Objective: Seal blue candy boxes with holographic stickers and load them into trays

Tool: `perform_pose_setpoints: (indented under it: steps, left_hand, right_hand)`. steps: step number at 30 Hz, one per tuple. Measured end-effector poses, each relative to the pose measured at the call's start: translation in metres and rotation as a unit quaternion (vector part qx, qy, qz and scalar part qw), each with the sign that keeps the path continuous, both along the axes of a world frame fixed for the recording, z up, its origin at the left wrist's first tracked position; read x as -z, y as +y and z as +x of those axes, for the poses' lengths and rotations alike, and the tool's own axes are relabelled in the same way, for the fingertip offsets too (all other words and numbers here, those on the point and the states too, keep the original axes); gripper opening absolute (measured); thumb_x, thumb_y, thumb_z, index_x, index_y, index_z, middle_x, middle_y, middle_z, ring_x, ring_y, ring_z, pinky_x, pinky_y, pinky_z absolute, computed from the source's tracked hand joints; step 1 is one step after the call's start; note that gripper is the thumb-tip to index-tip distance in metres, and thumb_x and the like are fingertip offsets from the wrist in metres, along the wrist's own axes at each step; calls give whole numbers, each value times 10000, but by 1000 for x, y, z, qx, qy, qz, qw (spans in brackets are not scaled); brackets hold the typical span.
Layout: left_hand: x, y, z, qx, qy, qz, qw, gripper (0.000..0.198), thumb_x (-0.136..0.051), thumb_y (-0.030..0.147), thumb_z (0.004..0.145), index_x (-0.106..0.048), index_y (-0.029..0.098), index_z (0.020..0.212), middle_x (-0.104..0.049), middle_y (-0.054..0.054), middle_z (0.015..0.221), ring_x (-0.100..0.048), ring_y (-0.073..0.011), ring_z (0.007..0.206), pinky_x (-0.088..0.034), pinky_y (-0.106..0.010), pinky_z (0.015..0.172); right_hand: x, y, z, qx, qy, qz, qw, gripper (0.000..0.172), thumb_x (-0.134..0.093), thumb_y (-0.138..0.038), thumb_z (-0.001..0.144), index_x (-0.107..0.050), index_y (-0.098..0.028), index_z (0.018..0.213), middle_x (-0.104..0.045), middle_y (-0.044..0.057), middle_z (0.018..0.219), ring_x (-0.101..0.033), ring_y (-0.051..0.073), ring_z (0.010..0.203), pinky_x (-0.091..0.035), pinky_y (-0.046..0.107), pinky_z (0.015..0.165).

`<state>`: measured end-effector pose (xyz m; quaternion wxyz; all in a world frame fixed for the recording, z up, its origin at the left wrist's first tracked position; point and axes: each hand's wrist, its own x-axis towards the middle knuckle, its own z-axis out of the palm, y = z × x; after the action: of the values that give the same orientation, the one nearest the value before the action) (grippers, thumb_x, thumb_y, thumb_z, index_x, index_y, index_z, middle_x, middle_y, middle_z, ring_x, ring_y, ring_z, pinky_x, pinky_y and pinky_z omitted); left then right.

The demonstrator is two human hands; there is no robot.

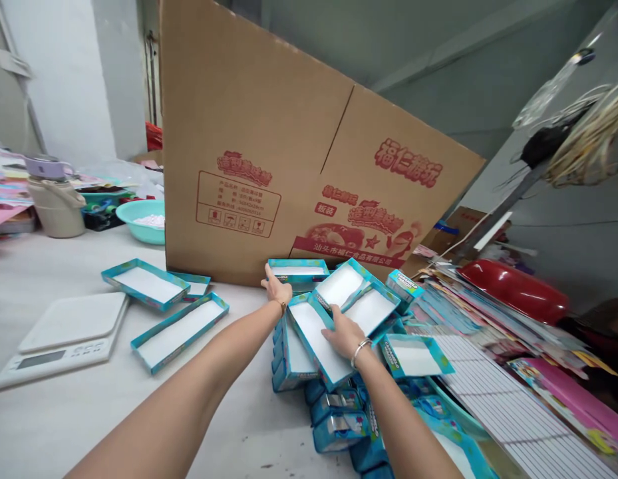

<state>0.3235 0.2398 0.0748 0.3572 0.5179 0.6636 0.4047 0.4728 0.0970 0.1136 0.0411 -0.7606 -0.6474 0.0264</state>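
Observation:
A heap of shallow blue box trays with white insides lies in front of me. My right hand (pixel 344 334), a bracelet on its wrist, rests palm down inside a tilted blue tray (pixel 311 332) on top of the heap, fingers curled over its edge. My left hand (pixel 275 289) reaches further, its fingers hooked on the near edge of another blue tray (pixel 297 269) against the big cardboard carton (pixel 269 146). Further trays (pixel 371 309) overlap to the right.
A white kitchen scale (pixel 64 336) sits at the left, with loose blue trays (pixel 179 331) beside it. A teal bowl (pixel 139 219) and a beige jug (pixel 56 199) stand at the back left. Stacked printed sheets (pixel 513 399) and a red object (pixel 518 289) fill the right.

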Motion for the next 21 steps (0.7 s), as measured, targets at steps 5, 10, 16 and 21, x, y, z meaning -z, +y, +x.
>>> perform_pose_setpoints:
  steps: [5,10,16,21]
  left_hand:
    - [-16,-19,-34,2,20,56,998,969,-560,115,793,9,285,1559,-383,-174,1351,-675,-301,1030,-492,-370,904]
    - [-37,-32,-108,-3,79,108,991,925,-617,129,758,-178,300,1554,-501,-132,1242,-656,-315,1064,-485,-377,937]
    - [-70,-49,-270,-72,175,120,975,905,-650,148,751,-230,284,1542,-569,-141,1262,-606,-331,1158,-484,-389,955]
    - [-63,-82,-409,-124,240,85,959,824,-652,286,786,-265,170,1505,-585,-204,1274,-598,-408,1123,-503,-502,895]
  right_hand:
    - [-5,-15,-25,-12,25,-11,1000,505,-557,-145,842,-455,-177,1336,-710,134,1095,-671,285,1010,-427,304,760]
    - [-12,-24,-87,-56,50,20,997,467,-503,-134,863,-449,-173,1326,-712,133,1067,-662,294,1022,-413,317,785]
    - [-18,-13,-222,-157,90,61,982,425,-488,-161,878,-453,-211,1299,-712,101,1070,-669,262,1013,-428,304,776]
    - [-12,-1,-341,-215,107,59,969,280,-563,-213,851,-558,-200,1131,-725,99,1037,-689,252,931,-454,298,725]
